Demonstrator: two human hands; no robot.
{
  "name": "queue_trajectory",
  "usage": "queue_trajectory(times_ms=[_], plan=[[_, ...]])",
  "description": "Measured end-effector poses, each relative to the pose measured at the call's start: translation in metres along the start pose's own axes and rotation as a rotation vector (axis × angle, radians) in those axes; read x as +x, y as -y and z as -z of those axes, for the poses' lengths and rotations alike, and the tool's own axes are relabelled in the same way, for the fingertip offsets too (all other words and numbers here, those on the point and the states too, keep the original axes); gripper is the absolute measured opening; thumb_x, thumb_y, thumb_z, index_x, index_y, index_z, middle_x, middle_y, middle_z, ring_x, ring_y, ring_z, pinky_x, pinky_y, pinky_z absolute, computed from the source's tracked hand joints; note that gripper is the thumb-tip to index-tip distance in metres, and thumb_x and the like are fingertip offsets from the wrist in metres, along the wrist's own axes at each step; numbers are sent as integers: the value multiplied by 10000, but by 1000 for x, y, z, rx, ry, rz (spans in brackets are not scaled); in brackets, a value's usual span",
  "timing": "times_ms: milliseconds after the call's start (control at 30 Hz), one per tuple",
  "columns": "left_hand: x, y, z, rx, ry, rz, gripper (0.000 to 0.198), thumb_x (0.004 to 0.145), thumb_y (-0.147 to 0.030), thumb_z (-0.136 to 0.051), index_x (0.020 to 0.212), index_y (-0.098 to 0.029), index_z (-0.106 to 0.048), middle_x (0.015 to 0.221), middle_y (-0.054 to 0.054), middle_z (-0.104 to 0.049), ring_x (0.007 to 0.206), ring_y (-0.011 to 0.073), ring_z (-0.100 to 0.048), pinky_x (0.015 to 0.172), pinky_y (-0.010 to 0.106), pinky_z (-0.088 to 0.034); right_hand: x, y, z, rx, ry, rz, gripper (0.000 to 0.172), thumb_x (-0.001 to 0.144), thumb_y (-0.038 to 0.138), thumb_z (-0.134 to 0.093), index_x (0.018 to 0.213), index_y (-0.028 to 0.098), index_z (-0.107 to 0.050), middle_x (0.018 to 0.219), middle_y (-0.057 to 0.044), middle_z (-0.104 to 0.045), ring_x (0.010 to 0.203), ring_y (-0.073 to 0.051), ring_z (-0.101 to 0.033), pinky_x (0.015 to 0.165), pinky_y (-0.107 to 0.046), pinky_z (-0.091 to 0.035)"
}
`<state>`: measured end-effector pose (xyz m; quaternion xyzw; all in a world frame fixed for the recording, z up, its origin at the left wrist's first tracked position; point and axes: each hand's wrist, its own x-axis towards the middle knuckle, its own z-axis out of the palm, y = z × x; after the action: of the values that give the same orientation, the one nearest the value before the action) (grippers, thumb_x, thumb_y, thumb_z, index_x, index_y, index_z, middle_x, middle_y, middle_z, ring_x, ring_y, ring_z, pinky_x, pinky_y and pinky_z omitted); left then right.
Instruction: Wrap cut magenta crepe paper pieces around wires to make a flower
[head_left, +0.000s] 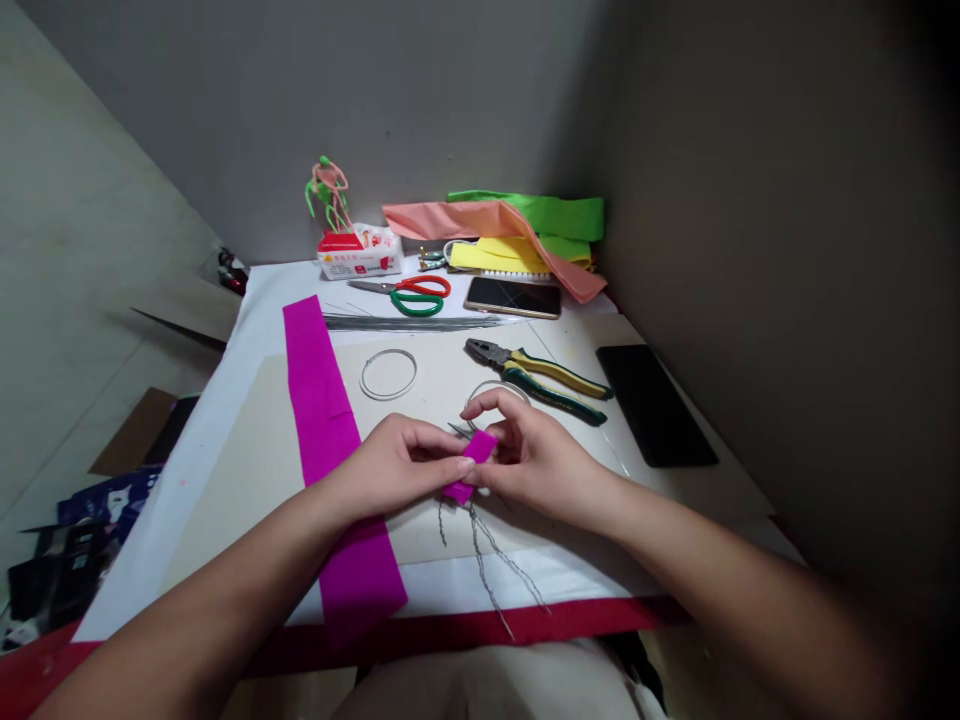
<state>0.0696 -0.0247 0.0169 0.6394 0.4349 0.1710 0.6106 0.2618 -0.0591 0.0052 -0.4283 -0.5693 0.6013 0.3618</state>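
Between my hands is a small piece of magenta crepe paper (480, 447), wrapped around a figure of twisted wire (480, 560) whose thin legs dangle toward the table's front edge. My left hand (405, 462) pinches the paper from the left with thumb and fingers. On the other side my right hand (529, 455) grips it too, its index finger raised and curled. A wire end pokes out above the fingers. Under my left forearm runs a long magenta crepe paper strip (319, 400). A wire ring (388, 374) lies beyond my left hand; another is partly hidden behind my right.
Pliers (540, 378) and a black flat slab (658, 405) lie to the right. Farther back are scissors (405, 293), a phone (512, 297), straight wires (412, 323), a tissue pack (361, 252) and folded coloured paper (525, 225). Grey walls stand behind and right.
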Motion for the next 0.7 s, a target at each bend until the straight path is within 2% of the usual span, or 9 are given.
queue_trajectory(times_ms=[100,233,300,400,467,600,700], plan=[[-1,-2,-1,9,-58,-4,157,753,-285,-728,723,-134,-761,686,61,-746,630,160,-661,615,245,-505,0,1,-2,-17,-53,21,417,708,188,-745,1028,233,-482,651,74,-553,569,-92,-520,541,-210,-404],[0,-4,-1,-47,-97,0,146,736,-273,-738,684,-137,-736,641,39,-724,578,136,-624,583,236,-479,4,4,0,120,-117,2,353,703,302,-774,911,196,-509,646,54,-571,519,-77,-493,506,-211,-395],[0,-4,-1,-88,-95,16,151,741,-289,-736,700,-144,-738,649,32,-725,579,129,-618,586,231,-475,5,5,3,156,-92,-28,367,703,345,-776,896,190,-505,637,45,-592,495,-73,-482,484,-208,-376],[0,-4,-1,-115,-95,33,147,733,-294,-751,762,-150,-760,716,39,-748,628,131,-633,627,230,-480,4,2,3,147,15,-74,387,703,354,-780,904,200,-488,601,60,-583,492,-79,-476,488,-209,-358],[-1,-4,0,-122,-90,45,150,725,-288,-761,750,-140,-764,696,45,-743,619,128,-628,624,226,-477,3,0,2,104,54,-61,363,730,346,-761,897,212,-468,597,71,-563,508,-85,-476,507,-216,-362],[-1,-3,0,-240,-116,104,186,711,-307,-777,702,-124,-743,579,37,-701,531,111,-599,576,223,-475,0,-2,-1,-74,-72,103,255,816,324,-678,891,219,-459,714,40,-550,621,-106,-505,580,-239,-406],[-1,-2,0,-343,-186,104,185,705,-301,-781,695,-125,-727,575,36,-704,510,106,-602,569,220,-480,0,1,-2,-281,-182,198,258,803,356,-692,836,211,-482,757,19,-526,646,-116,-476,578,-246,-385]])
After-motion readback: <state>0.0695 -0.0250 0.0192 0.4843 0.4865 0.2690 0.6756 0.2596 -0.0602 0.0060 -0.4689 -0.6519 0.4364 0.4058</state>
